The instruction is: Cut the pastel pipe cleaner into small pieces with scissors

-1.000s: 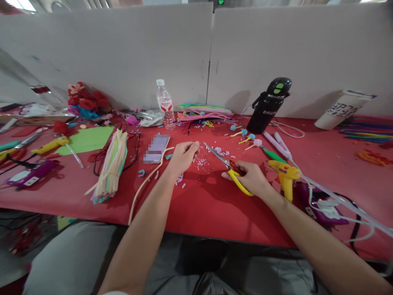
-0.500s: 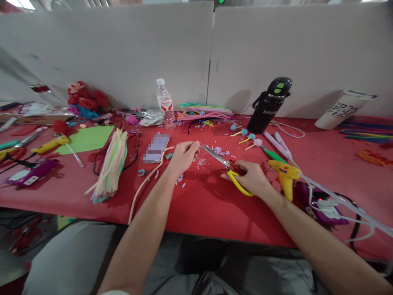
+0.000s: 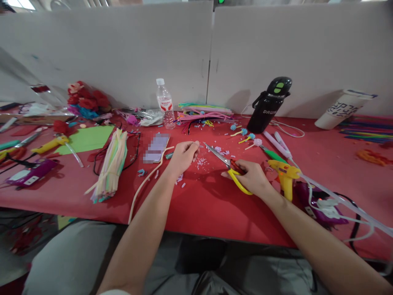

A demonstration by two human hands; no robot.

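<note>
My right hand [image 3: 247,175] is wrapped round the handles of the scissors [image 3: 218,155], which have yellow and red grips and point up and left. My left hand [image 3: 186,155] is pinched on a tiny pale lilac piece [image 3: 201,146] that juts from the fingertips, just left of the scissor tips. Small lilac cut pieces [image 3: 221,150] and fine crumbs [image 3: 202,163] lie on the red table between my hands. A cream pipe cleaner [image 3: 143,182] lies beside my left forearm.
Left of my hands are a phone [image 3: 156,148] and a pipe cleaner bundle [image 3: 109,166]. Behind stand a plastic bottle [image 3: 166,104] and a black flask [image 3: 268,107]. At right are a yellow glue gun [image 3: 285,174], a purple power strip [image 3: 325,209] and a white cup [image 3: 340,110].
The scissor tips have drawn slightly right and up, away from the lilac piece in my left hand. My left hand has barely moved.
</note>
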